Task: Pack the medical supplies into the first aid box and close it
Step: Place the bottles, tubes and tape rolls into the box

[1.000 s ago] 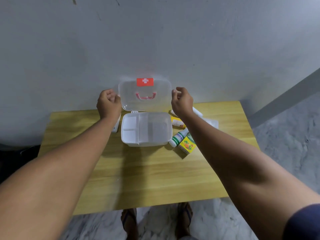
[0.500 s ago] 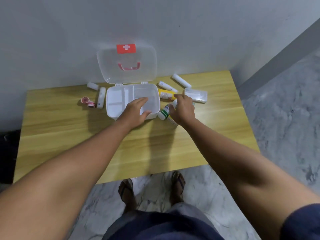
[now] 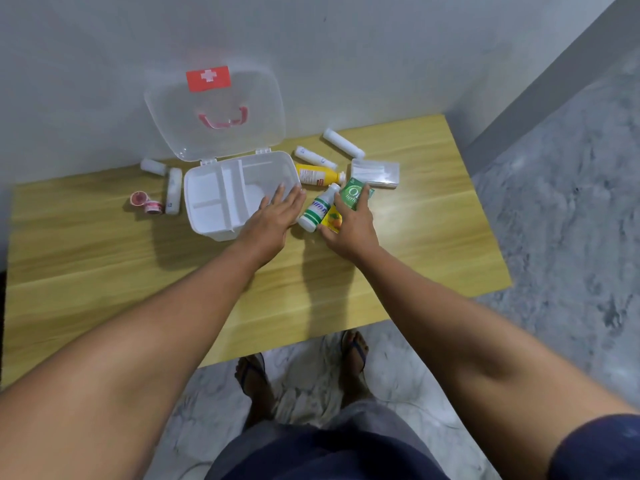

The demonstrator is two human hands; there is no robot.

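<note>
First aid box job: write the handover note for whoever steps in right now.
Left hand lies flat on the right end of the open first aid box, lid up. Right hand grips a green carton beside it.
Yellow bottle, white bottle, two rolls and a clear packet lie right of the box; two more rolls and tape rolls left of it.
Done: box open, nothing visibly packed.
Left: pack everything, close the lid.
</note>
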